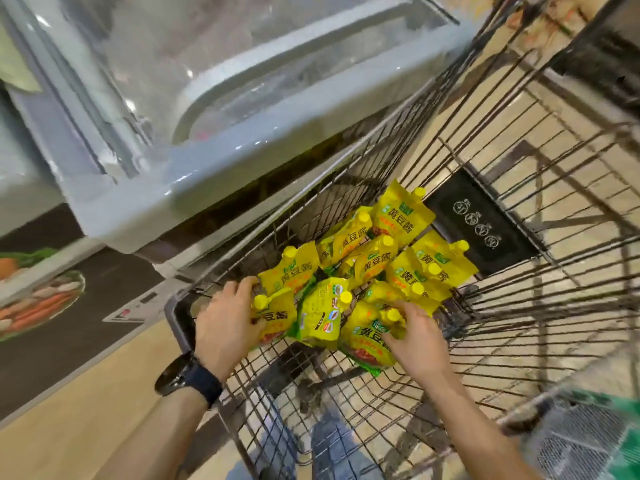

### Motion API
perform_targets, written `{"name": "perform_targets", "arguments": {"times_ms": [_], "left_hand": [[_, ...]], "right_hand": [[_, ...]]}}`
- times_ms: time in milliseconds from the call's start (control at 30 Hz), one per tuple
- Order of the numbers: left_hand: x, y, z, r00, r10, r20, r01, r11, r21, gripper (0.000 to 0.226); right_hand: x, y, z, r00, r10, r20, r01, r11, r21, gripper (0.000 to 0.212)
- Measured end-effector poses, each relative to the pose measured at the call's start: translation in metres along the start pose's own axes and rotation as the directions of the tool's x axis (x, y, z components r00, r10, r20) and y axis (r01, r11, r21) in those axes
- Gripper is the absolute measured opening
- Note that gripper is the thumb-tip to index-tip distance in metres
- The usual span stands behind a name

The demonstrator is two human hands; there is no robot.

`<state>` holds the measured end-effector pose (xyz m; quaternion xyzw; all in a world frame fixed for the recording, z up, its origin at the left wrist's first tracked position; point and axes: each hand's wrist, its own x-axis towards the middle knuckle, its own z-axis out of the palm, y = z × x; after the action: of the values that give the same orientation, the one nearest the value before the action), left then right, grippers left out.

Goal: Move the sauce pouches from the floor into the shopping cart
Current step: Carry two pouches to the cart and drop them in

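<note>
Both hands rest on yellow sauce pouches [367, 268] in the wire shopping cart [519, 306]; left hand [228, 320], right hand [412, 337].

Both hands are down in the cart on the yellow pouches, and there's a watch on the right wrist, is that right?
Not quite: the watch is on the left wrist, as the head view shows. The rest holds: the left hand and right hand are down in the cart, on the yellow pouches.

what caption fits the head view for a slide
Both hands, left and right, settle yellow sauce pouches into the wire shopping cart.
</note>
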<state>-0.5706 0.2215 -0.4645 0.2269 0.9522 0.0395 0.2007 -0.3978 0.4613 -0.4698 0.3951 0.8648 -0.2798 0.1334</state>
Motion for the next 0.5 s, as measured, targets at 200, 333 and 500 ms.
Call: {"name": "perform_targets", "arguments": {"times_ms": [200,333,500], "left_hand": [[-0.067,-0.001,-0.059,0.992,0.12,-0.028,-0.121,0.993,-0.015,0.08],[-0.105,-0.015,-0.09,0.99,0.104,-0.093,-0.108,0.994,-0.029,0.08],[-0.133,-0.039,-0.12,0.976,-0.031,-0.217,0.025,0.999,-0.03,0.074]], "right_hand": [[-0.069,-0.055,-0.037,0.985,-0.164,-0.046,0.157,0.978,-0.136,0.076],[-0.092,-0.098,-0.052,0.964,-0.263,0.021,0.261,0.936,-0.237,0.085],[-0.096,-0.141,-0.071,0.887,-0.456,0.076,0.452,0.823,-0.344,0.088]]}}
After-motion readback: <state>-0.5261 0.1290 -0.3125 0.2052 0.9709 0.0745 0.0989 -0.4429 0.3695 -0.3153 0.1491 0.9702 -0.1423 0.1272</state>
